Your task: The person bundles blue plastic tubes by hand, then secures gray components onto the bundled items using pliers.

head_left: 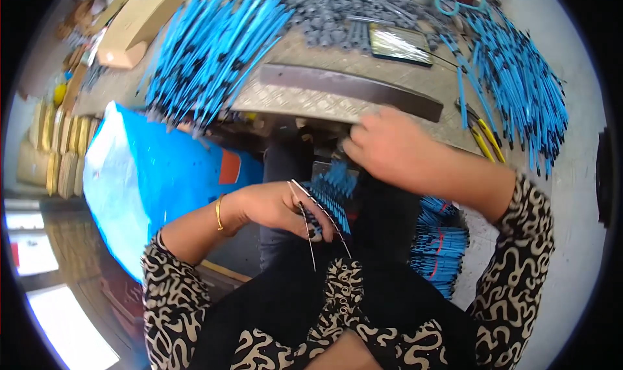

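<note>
My left hand (pixel 285 209), with a gold bangle at the wrist, is closed over my lap around a bundle of thin blue sticks with dark ends (pixel 334 198). A thin, pale wire (pixel 313 253) runs along the bundle, its two ends hanging below my fingers. Just beyond, at the near edge of the table, my right hand (pixel 384 143) has its fingers curled; what they hold, if anything, is hidden. Under that hand the far end of the bundle shows as a blurred blue patch.
A dark metal bar (pixel 350 89) lies along the table edge (pixel 253 104). Behind it are a blue stick pile (pixel 214 52), grey tubular parts (pixel 331 13) and a wrapped box (pixel 400 44). Yellow-handled pliers (pixel 483 136) lie right; a blue bag (pixel 149 169) stands left; banded bundles (pixel 441 246) sit beside my lap.
</note>
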`<move>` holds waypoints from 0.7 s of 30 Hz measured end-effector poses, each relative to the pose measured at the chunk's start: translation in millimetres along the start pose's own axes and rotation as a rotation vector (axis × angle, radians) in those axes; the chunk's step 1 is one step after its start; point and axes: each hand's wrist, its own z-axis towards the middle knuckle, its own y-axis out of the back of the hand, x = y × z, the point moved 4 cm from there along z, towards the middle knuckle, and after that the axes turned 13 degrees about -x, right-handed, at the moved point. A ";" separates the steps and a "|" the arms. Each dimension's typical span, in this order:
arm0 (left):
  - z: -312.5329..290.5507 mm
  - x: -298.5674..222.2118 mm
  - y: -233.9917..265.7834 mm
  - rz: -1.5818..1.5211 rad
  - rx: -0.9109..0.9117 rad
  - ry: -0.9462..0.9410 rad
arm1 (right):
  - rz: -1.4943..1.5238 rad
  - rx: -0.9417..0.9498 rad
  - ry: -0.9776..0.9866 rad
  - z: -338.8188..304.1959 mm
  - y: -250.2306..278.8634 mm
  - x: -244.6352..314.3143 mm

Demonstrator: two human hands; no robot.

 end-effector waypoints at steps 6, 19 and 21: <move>-45.2 8.3 -55.5 -0.200 -0.097 0.281 | 0.757 0.054 -0.243 -32.3 -70.7 88.9; -43.0 -32.1 -46.1 0.711 -0.618 -0.549 | 1.158 0.407 -0.434 -48.3 -90.2 122.5; -25.7 -29.2 -50.3 0.669 -0.600 -0.637 | 1.040 0.126 -0.399 -55.7 -114.0 122.9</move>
